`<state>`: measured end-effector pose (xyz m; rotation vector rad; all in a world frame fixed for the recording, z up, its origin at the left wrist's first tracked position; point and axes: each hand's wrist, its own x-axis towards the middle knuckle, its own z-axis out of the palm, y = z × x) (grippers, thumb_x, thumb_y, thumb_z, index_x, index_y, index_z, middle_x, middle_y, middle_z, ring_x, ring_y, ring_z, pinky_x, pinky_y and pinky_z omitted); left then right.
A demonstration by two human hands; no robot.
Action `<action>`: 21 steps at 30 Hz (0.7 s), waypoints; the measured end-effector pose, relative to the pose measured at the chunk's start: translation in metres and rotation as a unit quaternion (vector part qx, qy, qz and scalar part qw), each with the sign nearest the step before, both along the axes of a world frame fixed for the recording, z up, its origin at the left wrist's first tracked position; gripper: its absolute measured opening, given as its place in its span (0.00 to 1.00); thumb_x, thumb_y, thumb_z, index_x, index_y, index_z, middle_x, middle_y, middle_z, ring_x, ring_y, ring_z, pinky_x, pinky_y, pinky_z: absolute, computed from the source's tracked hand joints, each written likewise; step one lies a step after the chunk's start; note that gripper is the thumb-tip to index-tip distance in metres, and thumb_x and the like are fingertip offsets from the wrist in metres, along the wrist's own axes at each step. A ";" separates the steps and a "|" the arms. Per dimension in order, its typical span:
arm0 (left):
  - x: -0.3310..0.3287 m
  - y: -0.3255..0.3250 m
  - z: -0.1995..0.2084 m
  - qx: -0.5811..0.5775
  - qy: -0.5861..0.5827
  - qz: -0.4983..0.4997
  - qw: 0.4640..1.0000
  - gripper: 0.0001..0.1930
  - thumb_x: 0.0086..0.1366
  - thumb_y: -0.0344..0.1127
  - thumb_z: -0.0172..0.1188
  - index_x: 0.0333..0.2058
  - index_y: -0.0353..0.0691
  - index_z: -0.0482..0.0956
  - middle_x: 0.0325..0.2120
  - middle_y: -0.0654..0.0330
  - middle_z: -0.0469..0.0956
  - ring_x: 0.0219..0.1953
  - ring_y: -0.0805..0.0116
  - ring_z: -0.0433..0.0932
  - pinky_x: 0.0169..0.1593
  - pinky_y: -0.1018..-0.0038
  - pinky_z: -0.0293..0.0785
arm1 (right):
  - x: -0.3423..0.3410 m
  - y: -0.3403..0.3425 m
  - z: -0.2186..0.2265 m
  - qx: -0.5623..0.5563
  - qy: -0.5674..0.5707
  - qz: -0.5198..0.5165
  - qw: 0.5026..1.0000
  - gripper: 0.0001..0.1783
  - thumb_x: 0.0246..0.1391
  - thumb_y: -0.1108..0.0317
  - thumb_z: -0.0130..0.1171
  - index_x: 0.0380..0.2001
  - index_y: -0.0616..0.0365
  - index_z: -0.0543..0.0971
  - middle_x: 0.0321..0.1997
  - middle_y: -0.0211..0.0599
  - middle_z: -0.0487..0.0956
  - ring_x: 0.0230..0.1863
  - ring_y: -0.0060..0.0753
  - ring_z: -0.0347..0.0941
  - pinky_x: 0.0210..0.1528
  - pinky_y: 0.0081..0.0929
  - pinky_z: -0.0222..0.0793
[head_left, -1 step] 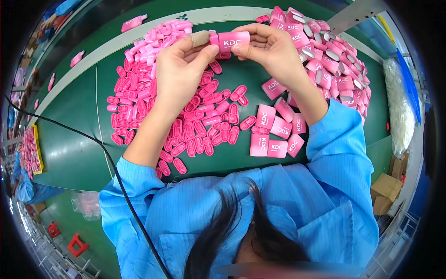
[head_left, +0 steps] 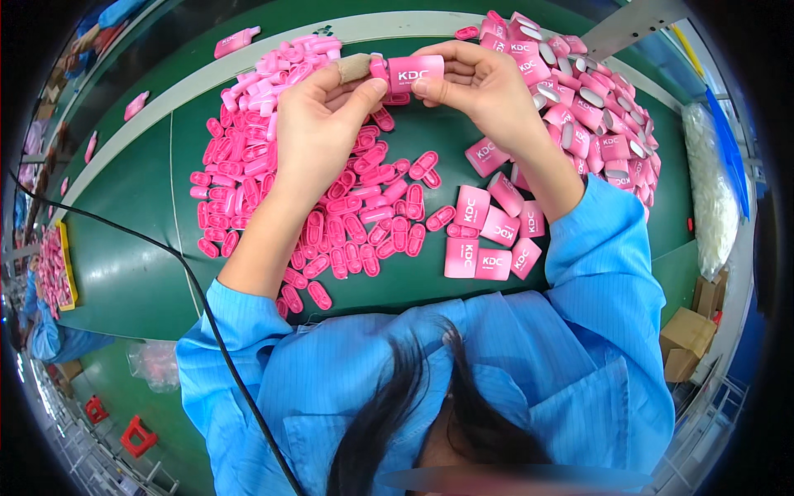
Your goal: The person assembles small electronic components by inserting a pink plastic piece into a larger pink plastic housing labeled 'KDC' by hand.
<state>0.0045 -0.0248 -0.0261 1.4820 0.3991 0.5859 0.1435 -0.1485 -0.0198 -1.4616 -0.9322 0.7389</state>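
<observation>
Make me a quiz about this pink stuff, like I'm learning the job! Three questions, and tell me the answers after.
1. Which one has a tan cover on a finger: the left hand or the right hand?
2. True or false: the right hand is holding a pink case.
3. Pick one. The big heap of pink cases is on the person's:
A) left side
B) right side
C) lap

Key:
1. The left hand
2. True
3. B
</observation>
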 end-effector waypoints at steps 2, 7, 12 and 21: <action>0.000 0.002 0.000 -0.017 -0.007 -0.014 1.000 0.15 0.57 0.26 0.56 0.43 0.26 0.72 0.35 0.54 0.76 0.36 0.72 0.76 0.40 0.80 0.74 | 0.002 0.001 0.000 0.014 0.023 0.010 1.000 0.15 0.46 0.71 0.61 0.39 0.65 0.74 0.32 0.34 0.78 0.32 0.21 0.75 0.36 0.16 0.71; -0.002 -0.002 -0.001 -0.006 -0.006 -0.031 0.999 0.15 0.57 0.26 0.56 0.44 0.26 0.71 0.35 0.55 0.77 0.35 0.73 0.77 0.40 0.80 0.75 | 0.005 -0.002 -0.005 -0.012 0.033 0.032 0.999 0.17 0.47 0.72 0.60 0.42 0.66 0.72 0.35 0.35 0.77 0.35 0.22 0.74 0.38 0.18 0.70; -0.002 -0.005 0.002 0.020 -0.011 -0.005 1.000 0.15 0.56 0.26 0.58 0.42 0.27 0.73 0.34 0.55 0.78 0.35 0.73 0.77 0.40 0.80 0.74 | 0.005 0.000 -0.005 0.036 0.038 0.034 0.998 0.16 0.46 0.73 0.60 0.40 0.65 0.74 0.34 0.36 0.78 0.34 0.21 0.74 0.38 0.17 0.72; -0.005 -0.001 0.002 0.128 -0.001 0.012 0.992 0.13 0.54 0.27 0.59 0.39 0.29 0.76 0.29 0.55 0.80 0.31 0.77 0.77 0.36 0.81 0.74 | 0.005 -0.002 0.001 0.034 0.011 0.038 0.999 0.16 0.45 0.73 0.61 0.40 0.65 0.75 0.33 0.35 0.78 0.31 0.20 0.73 0.36 0.16 0.71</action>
